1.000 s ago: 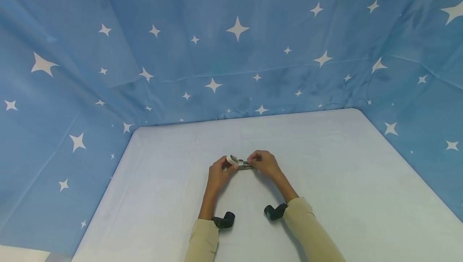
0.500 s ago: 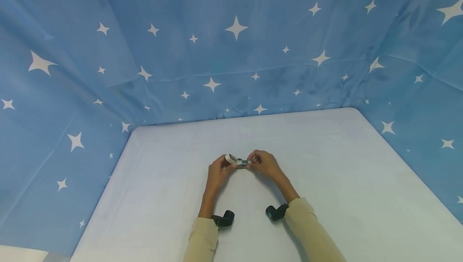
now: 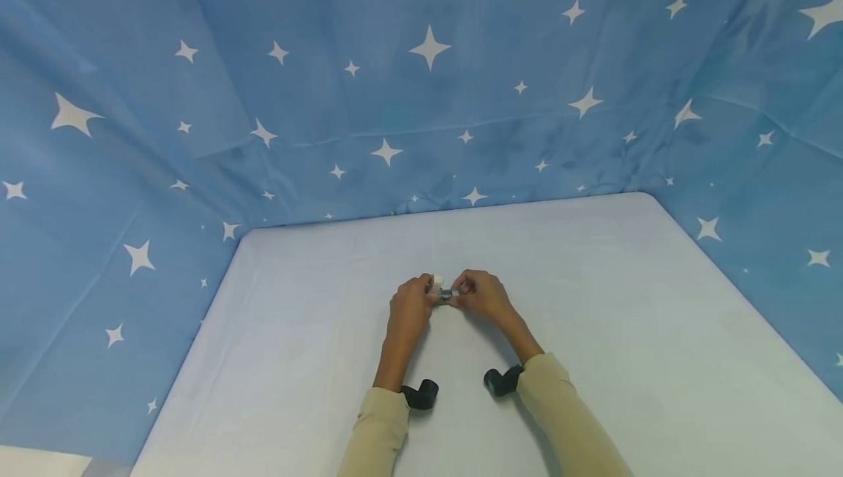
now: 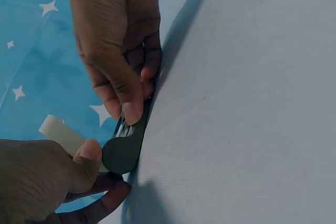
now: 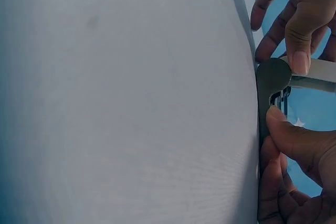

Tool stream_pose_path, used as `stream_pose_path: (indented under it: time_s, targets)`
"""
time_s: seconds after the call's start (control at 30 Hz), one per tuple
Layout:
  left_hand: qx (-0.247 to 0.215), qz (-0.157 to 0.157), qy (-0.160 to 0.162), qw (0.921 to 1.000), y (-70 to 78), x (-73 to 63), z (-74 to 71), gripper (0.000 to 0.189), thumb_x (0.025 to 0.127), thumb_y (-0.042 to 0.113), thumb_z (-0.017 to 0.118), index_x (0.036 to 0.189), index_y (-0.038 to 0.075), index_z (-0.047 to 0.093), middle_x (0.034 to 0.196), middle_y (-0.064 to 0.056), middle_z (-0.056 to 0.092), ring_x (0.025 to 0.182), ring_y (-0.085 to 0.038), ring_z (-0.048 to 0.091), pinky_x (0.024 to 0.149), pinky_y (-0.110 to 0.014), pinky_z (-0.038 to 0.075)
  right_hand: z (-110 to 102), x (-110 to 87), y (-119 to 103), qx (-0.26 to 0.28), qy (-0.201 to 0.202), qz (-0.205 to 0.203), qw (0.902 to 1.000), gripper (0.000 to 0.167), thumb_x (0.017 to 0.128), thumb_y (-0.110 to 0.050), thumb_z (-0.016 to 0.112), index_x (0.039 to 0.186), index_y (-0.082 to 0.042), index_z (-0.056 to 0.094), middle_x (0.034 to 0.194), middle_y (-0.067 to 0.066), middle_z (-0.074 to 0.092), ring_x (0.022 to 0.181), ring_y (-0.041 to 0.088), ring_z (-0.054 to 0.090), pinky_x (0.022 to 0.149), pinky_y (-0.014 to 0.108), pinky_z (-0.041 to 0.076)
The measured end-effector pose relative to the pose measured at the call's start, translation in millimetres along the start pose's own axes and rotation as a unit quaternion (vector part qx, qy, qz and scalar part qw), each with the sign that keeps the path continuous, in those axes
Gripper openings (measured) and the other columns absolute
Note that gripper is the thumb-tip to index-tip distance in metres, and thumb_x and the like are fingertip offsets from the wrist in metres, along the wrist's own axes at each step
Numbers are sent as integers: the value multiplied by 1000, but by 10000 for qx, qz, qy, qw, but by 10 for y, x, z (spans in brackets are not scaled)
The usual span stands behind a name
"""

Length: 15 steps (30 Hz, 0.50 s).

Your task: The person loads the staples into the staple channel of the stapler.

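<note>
A small stapler (image 4: 122, 155) with a dark green body and rounded hinge end lies between both hands, its cream cover (image 4: 63, 134) swung up off the metal magazine (image 4: 125, 129). At the hinge end, my left hand (image 3: 410, 310) holds it, thumb beside the round hinge and fingers behind the cover. My right hand (image 3: 486, 297) pinches the other end, its thumb (image 5: 281, 124) on the magazine and curled fingers below. Those fingers mostly hide the stapler's front end. In the head view the raised cover (image 3: 436, 284) stands nearly upright beside the left fingertips.
Both hands work over a white-covered table (image 3: 296, 360), around its middle. A blue cloth with white stars (image 3: 395, 96) hangs behind the table and along both sides. Dark wrist cameras (image 3: 421, 394) sit on both forearms, over beige sleeves.
My left hand has shifted a little right and forward, closer round the hinge end. The cream cover, tilted left before, now stands more upright. My right hand stays nearly in place at the front end.
</note>
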<state>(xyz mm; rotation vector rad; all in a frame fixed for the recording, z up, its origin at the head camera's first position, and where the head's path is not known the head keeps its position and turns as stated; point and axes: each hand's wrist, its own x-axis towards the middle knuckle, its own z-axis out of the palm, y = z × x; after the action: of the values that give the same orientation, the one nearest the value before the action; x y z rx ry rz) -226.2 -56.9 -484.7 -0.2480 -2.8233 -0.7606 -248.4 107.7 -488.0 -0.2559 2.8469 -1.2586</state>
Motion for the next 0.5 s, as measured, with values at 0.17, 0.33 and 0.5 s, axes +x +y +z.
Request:
stream_pose_path:
  time_s: [0.17,0.33,0.5]
  targets:
    - [510,274,179,9982,74,-18,19,30,85,19,73,113,8,69,90,-10,70,80,-26,70,65,-41,57,-33,1,-16,4,22,20,10000,18,74,-11,83,87,-7,70,74,2,62,67,14,51,64,27,41]
    - [577,287,264,9976,105,-38,48,30,85,21,73,113,10,71,94,-11,68,81,-26,70,66,-44,57,-36,1,-19,21,88,23,10000,24,71,-11,85,88,-5,70,73,3,63,65,13,52,62,25,40]
    - [206,138,276,9993,68,-45,89,30,85,26,72,112,15,73,94,-8,66,81,-22,67,66,-44,55,-64,-8,5,91,-188,35,9998,32,75,-15,85,98,-1,69,77,5,64,65,11,52,60,24,42]
